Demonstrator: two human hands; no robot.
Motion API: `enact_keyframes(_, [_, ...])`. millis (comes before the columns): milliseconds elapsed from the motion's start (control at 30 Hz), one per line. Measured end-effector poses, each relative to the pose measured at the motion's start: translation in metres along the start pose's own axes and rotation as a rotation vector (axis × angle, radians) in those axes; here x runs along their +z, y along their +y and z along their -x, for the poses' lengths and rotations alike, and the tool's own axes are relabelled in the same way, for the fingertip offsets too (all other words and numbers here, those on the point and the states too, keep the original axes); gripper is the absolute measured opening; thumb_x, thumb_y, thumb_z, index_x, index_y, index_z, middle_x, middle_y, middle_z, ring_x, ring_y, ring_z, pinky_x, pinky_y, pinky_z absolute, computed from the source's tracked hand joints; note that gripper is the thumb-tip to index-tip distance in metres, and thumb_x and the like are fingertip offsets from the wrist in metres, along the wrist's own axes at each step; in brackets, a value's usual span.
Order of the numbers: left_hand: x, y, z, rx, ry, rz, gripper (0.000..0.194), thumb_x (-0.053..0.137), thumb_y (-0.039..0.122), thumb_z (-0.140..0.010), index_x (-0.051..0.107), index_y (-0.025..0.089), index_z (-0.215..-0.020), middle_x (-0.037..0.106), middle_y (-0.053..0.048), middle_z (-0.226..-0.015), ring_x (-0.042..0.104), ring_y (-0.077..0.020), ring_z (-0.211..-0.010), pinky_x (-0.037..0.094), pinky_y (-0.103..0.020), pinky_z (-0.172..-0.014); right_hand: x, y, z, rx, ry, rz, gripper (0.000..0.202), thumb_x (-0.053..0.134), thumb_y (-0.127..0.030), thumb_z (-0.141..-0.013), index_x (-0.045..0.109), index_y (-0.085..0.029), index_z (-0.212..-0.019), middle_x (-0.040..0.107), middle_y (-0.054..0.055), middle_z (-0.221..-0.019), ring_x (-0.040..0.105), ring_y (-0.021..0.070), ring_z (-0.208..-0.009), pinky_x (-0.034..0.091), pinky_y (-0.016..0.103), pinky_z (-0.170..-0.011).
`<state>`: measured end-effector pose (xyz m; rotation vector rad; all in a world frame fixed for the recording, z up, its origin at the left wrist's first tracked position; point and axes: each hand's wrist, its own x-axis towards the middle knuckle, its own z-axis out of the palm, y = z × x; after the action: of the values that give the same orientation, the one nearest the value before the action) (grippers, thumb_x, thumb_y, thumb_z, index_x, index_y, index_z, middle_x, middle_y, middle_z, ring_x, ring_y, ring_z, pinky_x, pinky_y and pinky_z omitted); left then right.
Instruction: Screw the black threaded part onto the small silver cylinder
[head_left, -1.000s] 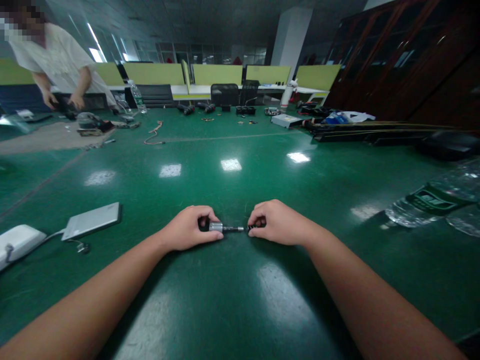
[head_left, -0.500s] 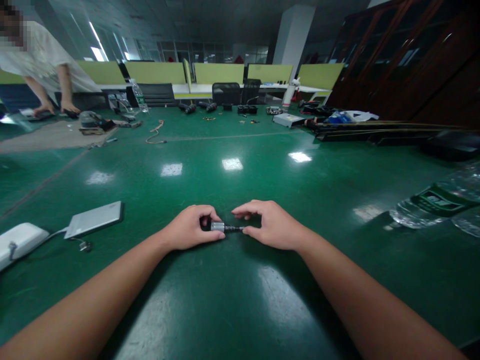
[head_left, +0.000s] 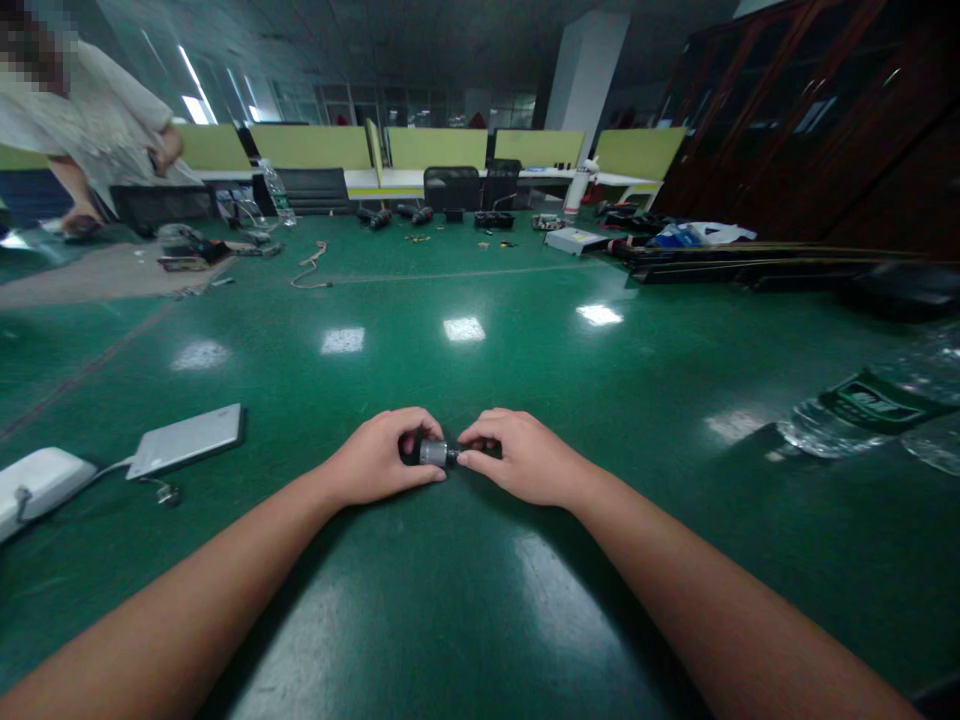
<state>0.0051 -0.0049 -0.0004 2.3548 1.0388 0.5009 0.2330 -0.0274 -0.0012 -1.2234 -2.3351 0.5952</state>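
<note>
A small silver cylinder (head_left: pixel 433 453) with a dark, thin shaft lies level, just above or on the green table, in the middle of the head view. My left hand (head_left: pixel 379 455) is closed around its left end, thumb in front and fingers behind. From the right, my right hand (head_left: pixel 525 455) pinches the dark shaft (head_left: pixel 453 454) close to where it leaves the cylinder. Those fingers cover most of the shaft. I cannot tell exactly what kind of part this is.
To the left lie a silver flat box (head_left: pixel 187 442) with a cable and a white device (head_left: pixel 41 490). Clear plastic bottles (head_left: pixel 847 415) lie at right. Drills (head_left: pixel 415 213), tools and dark rails (head_left: pixel 697 262) line the far side. A person (head_left: pixel 90 130) stands at far left.
My right hand has moved left along the shaft and its fingers have closed beside the cylinder. My left hand keeps its hold. The other person has raised one hand from the table.
</note>
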Motion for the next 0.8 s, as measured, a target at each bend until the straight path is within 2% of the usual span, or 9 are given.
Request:
enact_keyframes(100, [0.000, 0.000, 0.000, 0.007, -0.002, 0.008, 0.034, 0.078, 0.039, -0.072, 0.065, 0.018, -0.097, 0.065, 0.000, -0.084, 0.055, -0.0145, -0.070, 0.041, -0.025, -0.065, 0.004, -0.001, -0.001, -0.012, -0.009, 0.013, 0.016, 0.064, -0.025, -0.087, 0.074, -0.018, -0.097, 0.068, 0.005, -0.086, 0.059, 0.0157, -0.083, 0.043, 0.028, -0.075])
enact_keyframes(267, [-0.001, 0.000, -0.001, -0.008, -0.015, 0.030, 0.026, 0.069, 0.041, -0.082, 0.067, 0.018, -0.095, 0.063, 0.000, -0.078, 0.054, -0.0147, -0.069, 0.040, -0.026, -0.064, 0.006, -0.004, -0.001, -0.028, 0.002, 0.015, 0.015, 0.066, -0.025, -0.086, 0.074, -0.018, -0.096, 0.068, 0.005, -0.087, 0.058, 0.0164, -0.085, 0.042, 0.029, -0.076])
enact_keyframes(467, [0.000, -0.002, -0.002, -0.057, -0.018, 0.092, 0.029, 0.075, 0.040, -0.074, 0.066, 0.016, -0.089, 0.063, 0.000, -0.076, 0.056, -0.0151, -0.069, 0.041, -0.025, -0.063, 0.010, -0.006, -0.002, -0.059, 0.009, -0.003, 0.014, 0.066, -0.023, -0.085, 0.074, -0.017, -0.096, 0.068, 0.005, -0.085, 0.058, 0.0160, -0.083, 0.042, 0.028, -0.077])
enact_keyframes(800, [-0.001, -0.002, -0.001, -0.037, -0.019, 0.082, 0.030, 0.075, 0.041, -0.075, 0.066, 0.015, -0.086, 0.061, 0.000, -0.075, 0.055, -0.0146, -0.069, 0.039, -0.025, -0.063, 0.011, -0.006, -0.004, -0.065, 0.006, 0.021, 0.017, 0.066, -0.024, -0.085, 0.075, -0.017, -0.098, 0.071, 0.005, -0.086, 0.060, 0.0169, -0.083, 0.043, 0.029, -0.078])
